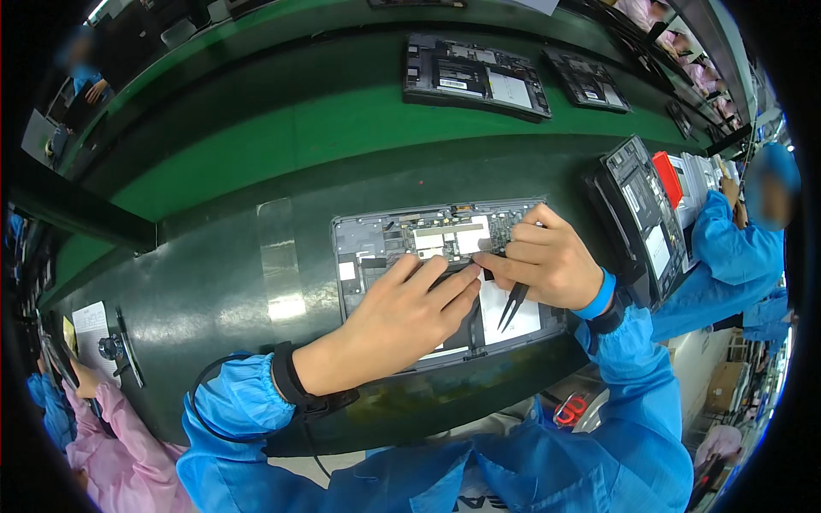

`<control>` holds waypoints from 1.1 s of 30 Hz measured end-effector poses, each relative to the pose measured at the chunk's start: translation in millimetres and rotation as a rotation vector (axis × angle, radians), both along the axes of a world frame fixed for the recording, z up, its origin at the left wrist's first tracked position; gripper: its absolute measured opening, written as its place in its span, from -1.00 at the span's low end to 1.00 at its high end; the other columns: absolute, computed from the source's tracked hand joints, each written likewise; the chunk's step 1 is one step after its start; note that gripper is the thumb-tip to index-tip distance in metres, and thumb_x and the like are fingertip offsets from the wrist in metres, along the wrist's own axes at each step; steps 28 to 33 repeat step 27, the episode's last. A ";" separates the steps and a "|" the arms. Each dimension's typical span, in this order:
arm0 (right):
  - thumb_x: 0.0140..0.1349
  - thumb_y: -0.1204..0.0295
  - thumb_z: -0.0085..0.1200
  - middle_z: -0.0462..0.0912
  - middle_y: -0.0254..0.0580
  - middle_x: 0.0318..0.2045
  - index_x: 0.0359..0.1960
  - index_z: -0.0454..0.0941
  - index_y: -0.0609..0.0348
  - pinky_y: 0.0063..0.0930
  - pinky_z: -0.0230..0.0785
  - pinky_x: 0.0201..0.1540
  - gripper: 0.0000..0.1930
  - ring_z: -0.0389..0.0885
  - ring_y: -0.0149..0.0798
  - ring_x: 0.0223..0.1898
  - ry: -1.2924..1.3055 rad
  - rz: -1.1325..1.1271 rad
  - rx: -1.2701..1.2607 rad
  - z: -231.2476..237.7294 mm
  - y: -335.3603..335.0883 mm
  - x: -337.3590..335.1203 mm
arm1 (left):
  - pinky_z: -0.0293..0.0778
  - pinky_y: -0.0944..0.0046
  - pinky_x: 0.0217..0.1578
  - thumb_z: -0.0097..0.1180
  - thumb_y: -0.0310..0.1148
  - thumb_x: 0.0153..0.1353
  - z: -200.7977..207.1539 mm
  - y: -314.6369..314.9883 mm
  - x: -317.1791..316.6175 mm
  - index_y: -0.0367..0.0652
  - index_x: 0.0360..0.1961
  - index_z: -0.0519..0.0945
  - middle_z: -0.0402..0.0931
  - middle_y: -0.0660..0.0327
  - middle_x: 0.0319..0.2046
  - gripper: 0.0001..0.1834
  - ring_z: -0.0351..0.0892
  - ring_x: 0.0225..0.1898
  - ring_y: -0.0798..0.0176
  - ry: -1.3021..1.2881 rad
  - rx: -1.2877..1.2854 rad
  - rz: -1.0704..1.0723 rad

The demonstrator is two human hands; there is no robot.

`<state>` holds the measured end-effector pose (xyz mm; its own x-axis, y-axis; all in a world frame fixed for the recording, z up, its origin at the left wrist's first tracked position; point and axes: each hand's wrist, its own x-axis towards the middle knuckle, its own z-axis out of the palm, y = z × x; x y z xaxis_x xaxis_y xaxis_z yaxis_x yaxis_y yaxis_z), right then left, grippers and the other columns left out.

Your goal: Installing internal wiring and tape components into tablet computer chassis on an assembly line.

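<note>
An open laptop base (359,241) lies on the dark green bench in front of me, its circuit board (402,235) and white-labelled battery (513,316) exposed. My left hand (406,308) rests palm down over its middle, fingers stretched out and fingertips at the lower edge of the board. From the right, my right hand (552,261) reaches over the board with bent fingers. Dark tweezers (515,306) are tucked in it, their tips pointing back toward me over the battery. The fingertips of both hands meet near the board's edge; whatever lies under them is hidden.
More laptop bases (641,201) are stacked at the right, beside a red piece (667,179). Two others, one a large base (475,81), sit on the green shelf. Papers (92,333) lie at the left. Co-workers in blue (727,239) and pink (128,445) flank me.
</note>
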<state>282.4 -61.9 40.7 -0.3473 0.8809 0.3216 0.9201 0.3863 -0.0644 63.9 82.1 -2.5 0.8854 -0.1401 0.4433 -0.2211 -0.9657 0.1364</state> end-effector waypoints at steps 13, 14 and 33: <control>-0.11 0.49 0.36 0.47 -0.43 -0.54 -0.06 0.74 0.21 -0.34 0.29 -0.26 -0.55 0.49 -0.31 -0.41 -0.034 -0.035 -0.005 8.3 -9.7 -9.8 | 0.43 0.20 -0.09 0.23 -0.38 0.07 1.8 -2.7 1.7 -0.31 0.07 0.68 0.62 0.15 0.15 -0.51 0.47 -0.05 0.13 -0.082 -0.041 -0.064; -0.11 0.45 0.35 0.48 -0.39 -0.50 -0.02 0.71 0.23 -0.33 0.30 -0.21 -0.50 0.50 -0.29 -0.37 -0.093 -0.140 0.012 13.0 -20.9 -19.8 | 0.44 0.19 -0.09 0.23 -0.36 0.09 4.8 -7.9 -0.6 -0.31 0.09 0.67 0.61 0.13 0.14 -0.50 0.49 -0.04 0.12 -0.148 -0.035 0.014; -0.02 0.52 0.32 0.33 -0.32 -0.48 0.26 0.59 0.40 -0.35 0.33 -0.43 -0.32 0.39 -0.29 -0.49 -0.022 -0.615 -0.276 16.5 -161.2 -128.6 | 0.28 0.36 -0.37 0.19 -0.36 0.07 2.2 -89.0 -49.8 -0.22 0.02 0.75 0.39 0.38 -0.47 -0.55 0.37 -0.43 0.39 -0.127 -0.078 -0.257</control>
